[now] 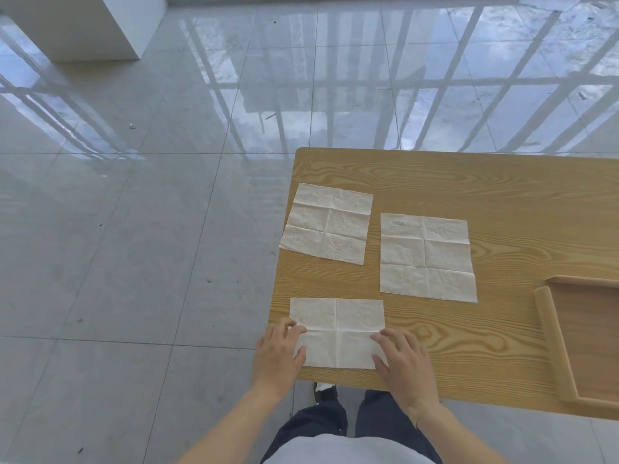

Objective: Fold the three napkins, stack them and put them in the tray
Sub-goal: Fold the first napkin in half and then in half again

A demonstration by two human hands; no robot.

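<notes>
Three white paper napkins lie on a wooden table [469, 182]. The near napkin [338, 329] sits at the front left corner, its near part folded over. My left hand [278, 354] pinches its left edge, fingers on top and thumb under the flap. My right hand [402, 363] grips its right edge the same way. A second napkin [326, 224] lies flat and unfolded at the far left, slightly past the table's left edge. The third napkin [427, 257] lies flat in the middle. A wooden tray [552, 343] rests at the right, cut off by the frame.
The table's left and front edges are close to the near napkin. Glossy grey floor tiles [134, 229] spread to the left and beyond. A white pillar [100, 25] stands far left. My legs and a shoe [323, 393] show below the table edge.
</notes>
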